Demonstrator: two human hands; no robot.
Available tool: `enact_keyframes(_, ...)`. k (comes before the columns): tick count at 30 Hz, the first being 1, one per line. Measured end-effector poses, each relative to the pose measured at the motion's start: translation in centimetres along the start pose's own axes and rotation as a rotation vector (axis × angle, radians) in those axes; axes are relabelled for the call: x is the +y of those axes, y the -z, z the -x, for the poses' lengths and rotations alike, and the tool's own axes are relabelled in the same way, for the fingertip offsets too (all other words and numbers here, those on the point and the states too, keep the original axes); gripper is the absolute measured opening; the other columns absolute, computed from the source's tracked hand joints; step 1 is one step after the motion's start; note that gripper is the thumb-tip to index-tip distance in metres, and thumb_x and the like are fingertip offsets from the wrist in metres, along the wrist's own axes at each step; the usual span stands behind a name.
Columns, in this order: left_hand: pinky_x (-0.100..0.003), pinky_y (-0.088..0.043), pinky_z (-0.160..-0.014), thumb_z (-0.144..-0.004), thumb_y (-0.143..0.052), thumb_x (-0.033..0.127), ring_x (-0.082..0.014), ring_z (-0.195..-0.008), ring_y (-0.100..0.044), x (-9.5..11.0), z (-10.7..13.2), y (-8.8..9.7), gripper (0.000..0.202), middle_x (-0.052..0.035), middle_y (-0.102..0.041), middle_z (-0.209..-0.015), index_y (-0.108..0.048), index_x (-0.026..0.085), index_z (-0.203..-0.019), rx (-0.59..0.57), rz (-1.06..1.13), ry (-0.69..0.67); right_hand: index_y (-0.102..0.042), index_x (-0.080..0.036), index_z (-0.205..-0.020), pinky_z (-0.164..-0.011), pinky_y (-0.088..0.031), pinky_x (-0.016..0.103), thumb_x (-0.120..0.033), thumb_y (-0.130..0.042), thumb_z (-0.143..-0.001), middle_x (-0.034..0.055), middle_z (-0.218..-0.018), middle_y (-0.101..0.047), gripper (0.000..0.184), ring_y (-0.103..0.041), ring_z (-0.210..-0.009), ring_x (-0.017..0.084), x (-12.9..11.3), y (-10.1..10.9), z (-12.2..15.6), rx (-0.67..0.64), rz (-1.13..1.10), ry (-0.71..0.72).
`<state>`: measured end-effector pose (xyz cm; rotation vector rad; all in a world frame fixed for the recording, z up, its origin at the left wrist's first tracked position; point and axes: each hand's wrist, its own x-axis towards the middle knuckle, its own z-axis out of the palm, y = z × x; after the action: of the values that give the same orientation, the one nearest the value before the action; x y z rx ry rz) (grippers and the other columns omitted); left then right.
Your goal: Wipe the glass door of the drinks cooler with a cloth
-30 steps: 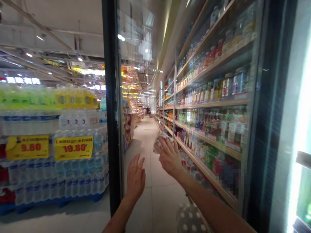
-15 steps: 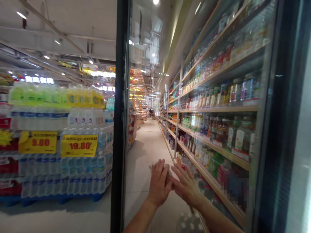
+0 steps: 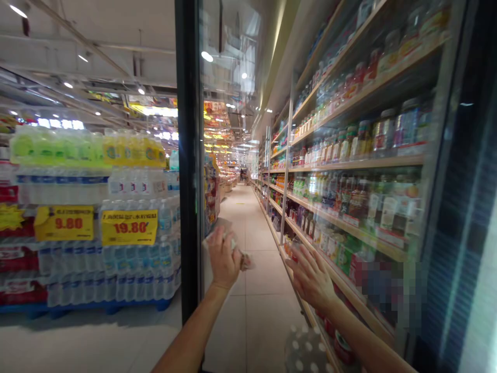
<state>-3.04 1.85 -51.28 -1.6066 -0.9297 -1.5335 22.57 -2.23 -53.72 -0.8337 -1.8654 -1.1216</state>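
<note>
My left hand (image 3: 224, 259) is pressed over a crumpled light cloth (image 3: 245, 260) at the glass pane (image 3: 229, 331) of an upright door. The cloth's edges stick out on both sides of the fingers, while its middle is hidden under the palm. To the right, my right hand (image 3: 310, 274) is open and empty, its fingers stretched out near the same pane. Whether it touches the glass, I cannot tell. A black door frame (image 3: 188, 155) runs vertically just left of my left hand.
Shelves of bottled drinks (image 3: 349, 166) appear in the glass on the right. Left of the frame stand stacked packs of bottled water (image 3: 135, 280) on a blue pallet (image 3: 112, 306), with yellow price signs (image 3: 129, 227). A grey cloth with white dots (image 3: 305, 349) shows at the bottom.
My hands, which were together near the middle, have parted. My left hand has moved left and up with the cloth; my right has shifted right.
</note>
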Motion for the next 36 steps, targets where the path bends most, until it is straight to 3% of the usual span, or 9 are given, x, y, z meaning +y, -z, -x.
enact_keyframes(4,-0.044,-0.034,-0.102,-0.079,-0.044,0.015,-0.0264,-0.133,-0.026,6.4,1.1,-2.0,0.04,-0.0145,-0.045,-0.131,-0.046,0.012,-0.118,-0.158,0.155,-0.394,-0.056,-0.022,-0.111,-0.11,-0.019,0.044,-0.019,-0.051,-0.076,0.007,-0.133,-0.049,0.036,-0.024,-0.135,0.022,0.0,0.2,0.0,-0.009,0.027,0.014)
enact_keyframes(7,-0.037,-0.038,-0.1,-0.081,-0.044,0.016,-0.0223,-0.131,-0.03,7.5,1.2,-2.2,0.035,-0.0118,-0.049,-0.128,-0.048,0.013,-0.115,-0.17,0.224,-0.566,-0.056,-0.021,-0.112,-0.11,-0.019,0.044,-0.019,-0.05,-0.077,0.0076,-0.134,-0.047,0.036,-0.024,-0.135,0.022,0.1,0.2,0.0,-0.018,0.028,0.024)
enact_keyframes(12,-0.045,-0.044,-0.095,-0.082,-0.052,0.026,-0.0277,-0.128,-0.035,1.1,-0.7,-0.3,0.038,-0.0199,-0.041,-0.132,-0.046,0.011,-0.117,-0.071,0.103,-0.243,-0.056,-0.023,-0.113,-0.11,-0.018,0.044,-0.021,-0.052,-0.076,0.0057,-0.134,-0.048,0.037,-0.024,-0.135,0.023,0.2,0.1,0.1,-0.019,0.015,0.017)
enact_keyframes(17,-0.056,-0.037,-0.097,-0.08,-0.057,0.025,-0.0327,-0.125,-0.036,-3.1,-2.1,1.0,0.033,-0.0147,-0.037,-0.134,-0.054,0.02,-0.112,0.063,-0.033,-0.05,-0.056,-0.023,-0.113,-0.11,-0.019,0.044,-0.02,-0.052,-0.076,0.0058,-0.133,-0.048,0.037,-0.027,-0.134,0.023,0.0,-0.2,0.2,0.005,-0.002,0.001)
enact_keyframes(23,-0.056,-0.036,-0.095,-0.084,-0.049,0.024,-0.0305,-0.124,-0.036,0.8,-1.3,-0.6,0.043,-0.0163,-0.038,-0.131,-0.043,0.02,-0.126,0.188,-0.003,0.236,-0.056,-0.022,-0.112,-0.11,-0.019,0.045,-0.019,-0.052,-0.076,0.006,-0.134,-0.048,0.037,-0.026,-0.134,0.023,0.0,-0.1,0.0,0.013,-0.015,0.012)
enact_keyframes(25,-0.05,-0.035,-0.099,-0.085,-0.046,0.019,-0.0276,-0.127,-0.033,3.6,-0.4,-1.5,0.045,-0.0158,-0.039,-0.133,-0.039,0.018,-0.129,0.091,0.073,0.114,-0.056,-0.022,-0.113,-0.11,-0.019,0.045,-0.019,-0.052,-0.076,0.0061,-0.133,-0.048,0.038,-0.026,-0.134,0.023,-0.2,-0.1,0.0,0.0,-0.013,0.009)
enact_keyframes(28,-0.041,-0.036,-0.102,-0.084,-0.044,0.015,-0.0228,-0.129,-0.033,6.2,1.3,-2.2,0.041,-0.0119,-0.049,-0.128,-0.044,0.016,-0.126,-0.123,0.166,-0.336,-0.057,-0.022,-0.111,-0.11,-0.02,0.045,-0.019,-0.053,-0.075,0.0062,-0.134,-0.048,0.036,-0.025,-0.135,0.024,-0.2,0.1,-0.1,-0.024,-0.016,0.013)
enact_keyframes(31,-0.036,-0.037,-0.102,-0.084,-0.042,0.011,-0.0194,-0.129,-0.033,4.8,2.4,-1.8,0.041,-0.009,-0.054,-0.125,-0.046,0.018,-0.124,-0.16,0.166,-0.502,-0.055,-0.023,-0.113,-0.11,-0.019,0.045,-0.02,-0.051,-0.077,0.0058,-0.135,-0.046,0.036,-0.026,-0.134,0.023,1.1,1.1,-0.2,-0.036,0.001,0.03)
enact_keyframes(36,-0.05,-0.027,-0.106,-0.084,-0.043,0.013,-0.0265,-0.135,-0.019,-0.5,1.6,-0.3,0.052,-0.0136,-0.028,-0.144,-0.031,0.019,-0.135,0.034,0.011,0.0,-0.043,-0.021,-0.128,-0.108,-0.015,0.052,-0.022,-0.045,-0.082,0.0117,-0.14,-0.039,0.045,-0.029,-0.133,0.026,4.9,3.4,-0.6,0.091,0.161,-0.278)
